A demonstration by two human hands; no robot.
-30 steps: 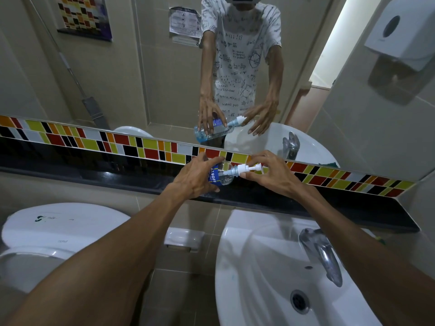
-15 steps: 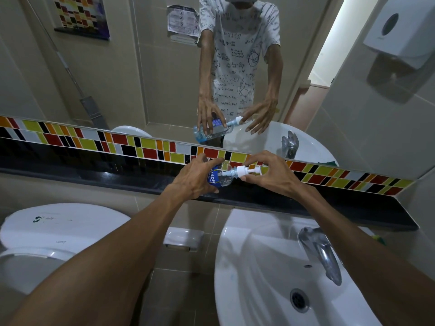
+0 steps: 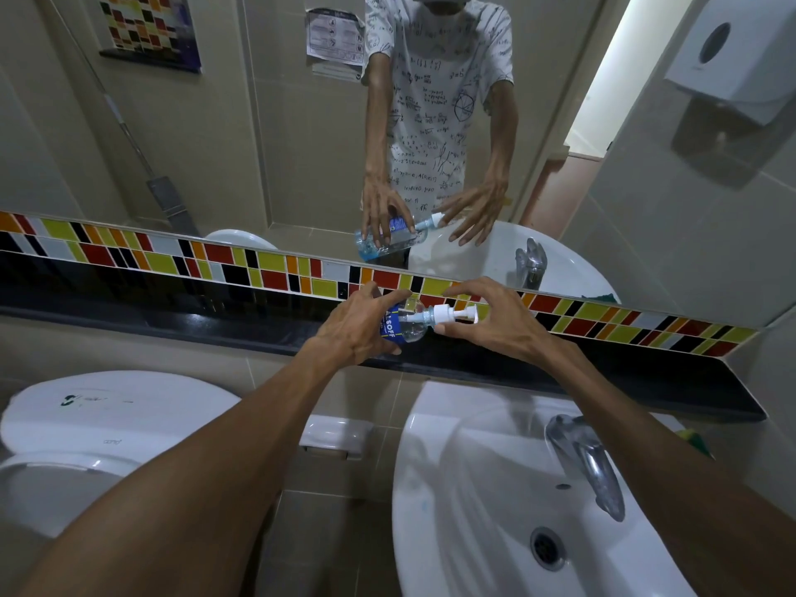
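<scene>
Sideways, left hand point(image 3: 351, 333) grips bottle point(image 3: 402, 325); right hand point(image 3: 495, 323) pinches pump point(image 3: 452, 314).

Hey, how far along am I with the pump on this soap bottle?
Done: the soap bottle is picked up and held tilted over the black ledge. In hand: the left hand grips its body and the right hand pinches the white pump. Left: the pump still sits in the neck, so any twisting isn't finished.

I'm standing in a washroom: a white sink point(image 3: 452, 489) with a chrome tap point(image 3: 590, 463) below me, a toilet point(image 3: 86, 428) beside it, a wall mirror point(image 3: 267, 122) above a coloured tile strip point(image 3: 267, 271), and a paper dispenser point(image 3: 741, 49).
</scene>
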